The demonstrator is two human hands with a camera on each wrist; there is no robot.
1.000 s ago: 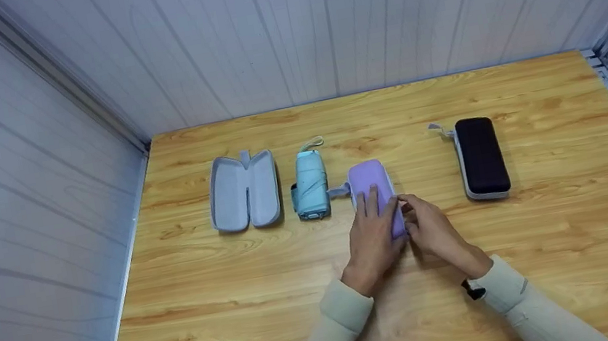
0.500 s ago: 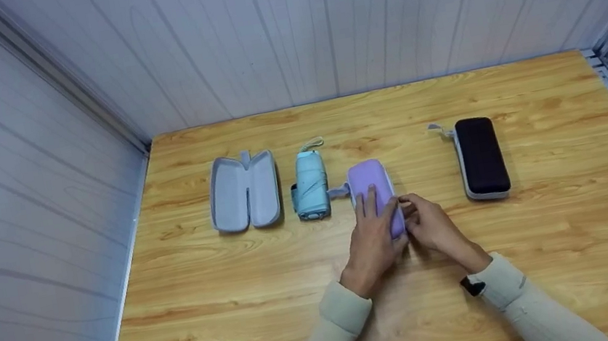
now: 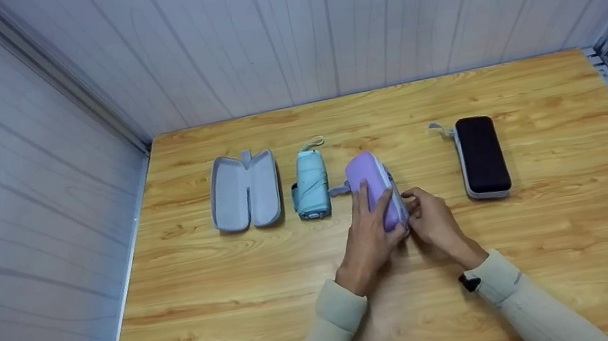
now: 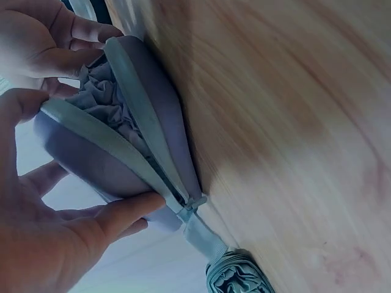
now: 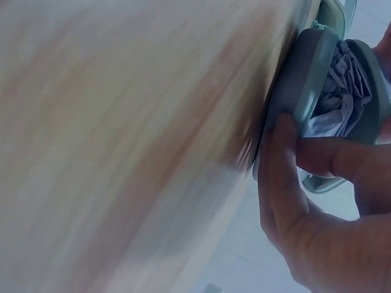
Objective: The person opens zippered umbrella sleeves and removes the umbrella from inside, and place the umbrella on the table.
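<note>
A purple zip case (image 3: pixel 366 175) lies partly unzipped on the table, its lid raised on the right side. Crumpled purple-grey fabric (image 4: pixel 105 96) shows in the gap in the left wrist view. My left hand (image 3: pixel 366 233) holds the lid, fingers spread over its top and thumb at the near end. On the right, my right hand (image 3: pixel 433 221) pinches the rim of the lower shell (image 5: pixel 294 91), as the right wrist view shows. A grey pull strap (image 3: pixel 338 189) sticks out from the case's left side.
A folded light-blue umbrella (image 3: pixel 311 185) lies just left of the purple case. Further left, a grey case (image 3: pixel 229 199) lies spread open. A black zip case (image 3: pixel 482 154) rests at the right on the wooden table (image 3: pixel 214 336). Pale panels stand around the back and sides.
The purple case's lid has lifted and tilted left, widening the gap along its right side. My left hand has shifted slightly left with the lid; the right hand stays at the rim.
</note>
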